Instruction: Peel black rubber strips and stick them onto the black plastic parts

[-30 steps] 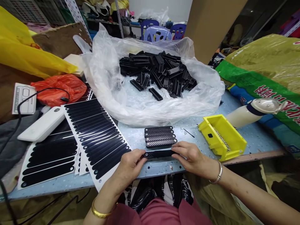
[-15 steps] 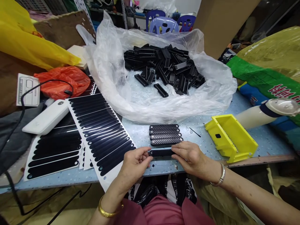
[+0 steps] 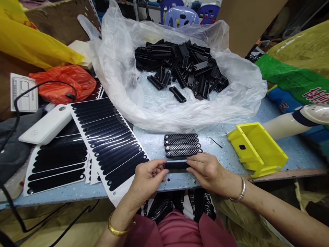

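Note:
My left hand (image 3: pixel 147 176) and my right hand (image 3: pixel 207 169) pinch the two ends of a narrow black plastic strip (image 3: pixel 177 165) just above the table's front edge. Its top face looks smooth and dark. Right behind it lies a row of several black perforated grille strips (image 3: pixel 182 145), side by side. To the left rests a white sheet of long black stickers (image 3: pixel 108 140), with a further sticker sheet (image 3: pixel 55 164) beyond it. A clear plastic bag (image 3: pixel 144 103) at the back holds a heap of black plastic parts (image 3: pixel 182 68).
A yellow plastic tray (image 3: pixel 257 149) sits at the right, a white bottle (image 3: pixel 295 121) lying behind it. A white power bank (image 3: pixel 45 125) with a black cable, an orange bag (image 3: pixel 63 82) and a yellow bag (image 3: pixel 31 44) crowd the left. A green sack (image 3: pixel 295 75) fills the right.
The perforated face of the held strip is now covered by a smooth black surface. My view has tilted down slightly; both hands stay on the strip.

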`<state>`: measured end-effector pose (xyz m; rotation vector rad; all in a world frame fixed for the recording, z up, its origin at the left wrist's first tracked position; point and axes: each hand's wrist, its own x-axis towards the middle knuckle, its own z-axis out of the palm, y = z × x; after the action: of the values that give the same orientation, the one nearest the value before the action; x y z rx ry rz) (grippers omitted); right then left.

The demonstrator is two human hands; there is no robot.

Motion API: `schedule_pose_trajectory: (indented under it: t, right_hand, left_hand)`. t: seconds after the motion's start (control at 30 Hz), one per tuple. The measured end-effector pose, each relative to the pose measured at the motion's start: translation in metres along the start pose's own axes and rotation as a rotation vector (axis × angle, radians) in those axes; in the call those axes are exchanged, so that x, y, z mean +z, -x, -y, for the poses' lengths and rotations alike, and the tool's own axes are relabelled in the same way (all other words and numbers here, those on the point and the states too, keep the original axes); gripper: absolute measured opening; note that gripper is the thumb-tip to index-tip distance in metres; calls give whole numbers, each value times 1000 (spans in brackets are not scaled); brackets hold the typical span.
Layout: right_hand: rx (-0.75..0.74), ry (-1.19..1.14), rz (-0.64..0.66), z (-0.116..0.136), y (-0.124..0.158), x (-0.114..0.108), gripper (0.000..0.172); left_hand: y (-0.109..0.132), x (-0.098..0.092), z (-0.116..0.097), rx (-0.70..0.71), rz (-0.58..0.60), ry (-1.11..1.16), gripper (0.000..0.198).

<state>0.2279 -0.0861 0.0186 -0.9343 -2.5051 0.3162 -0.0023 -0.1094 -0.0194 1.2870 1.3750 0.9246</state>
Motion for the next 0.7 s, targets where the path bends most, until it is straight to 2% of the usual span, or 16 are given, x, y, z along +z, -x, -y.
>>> schedule_pose_trajectory:
  t: [0.37,0.7]
  right_hand:
    - [-14,56,74,2,-3,-2,18]
    - [2,57,158,2,-7,-6,14]
  left_hand:
    - [0,0,4,-20,7,7,25]
    - [0,0,-3,-45,4,28,24]
